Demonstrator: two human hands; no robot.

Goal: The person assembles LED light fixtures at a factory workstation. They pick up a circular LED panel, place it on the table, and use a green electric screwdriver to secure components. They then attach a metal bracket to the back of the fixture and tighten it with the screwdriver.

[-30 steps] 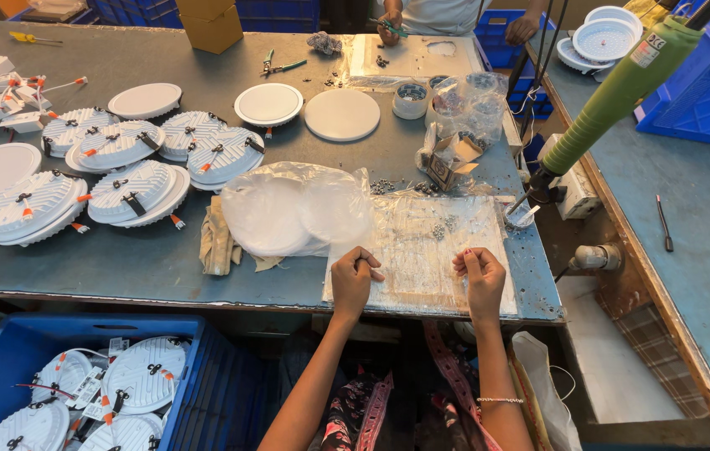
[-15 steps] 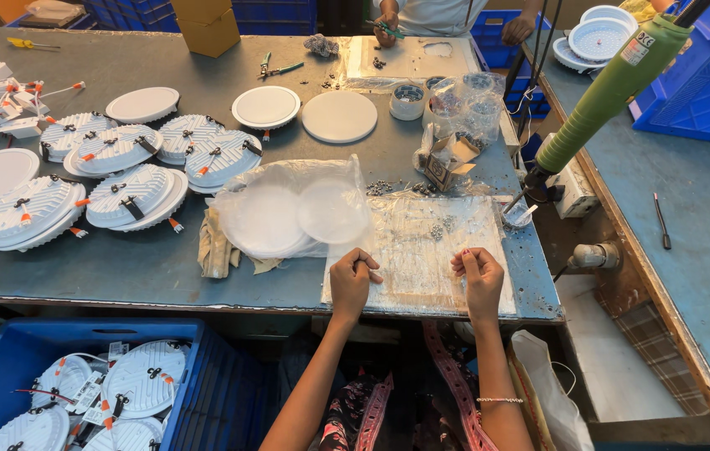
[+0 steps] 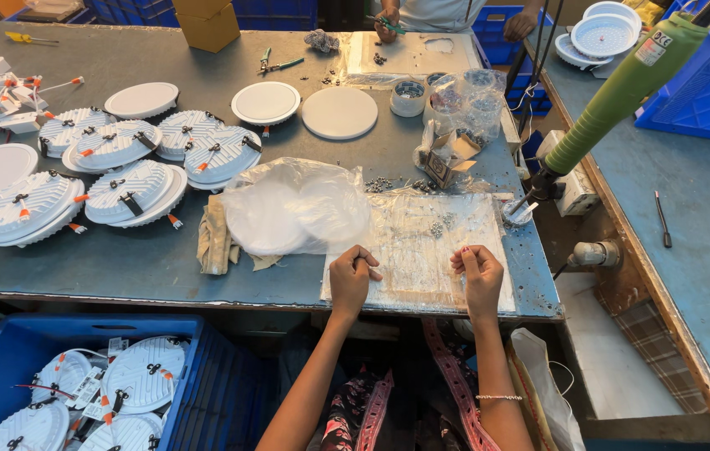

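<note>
1. Nearest you, below the bench edge: blue crate [image 3: 4,367] at your left knee, with white round lamp bodies [image 3: 142,376] lying back-up, clips and wires showing. Keep your knees clear of it.

2. Your left hand [image 3: 351,280] rests on the near-left corner of the clear plastic work sheet [image 3: 421,250], fingers curled in, thumb tucked against them. I cannot tell whether anything small is pinched inside. If it is only pinning the sheet, press flat so the sheet does not creep.

3. Your right hand [image 3: 478,274] sits on the sheet's near-right part, fingers bent to a loose fist, thumb meeting fingertips as if around something tiny; nothing is visible in it. Work over the sheet, not over the bench edge, so a dropped part stays there.

4. Mid-sheet, ahead of your right hand: a small cluster of loose screws [image 3: 438,225]. Judgement: pick from this cluster singly, not from the scatter beyond.

5. Left of the sheet: clear bag of white discs [image 3: 296,209], its edge lapping the sheet's far-left corner. Beside it, a folded rag [image 3: 214,235].

6. Right, past the sheet: green hanging driver [image 3: 613,96], tip down near a small cup [image 3: 517,213]. Mind its hanging cord when reaching.

7. Farther left: assembled lamp bodies [image 3: 133,188] stacked close, well apart from your hands.

8. Far edge: another person's hands [image 3: 388,25] at work on a second sheet; stay on your side.
</note>
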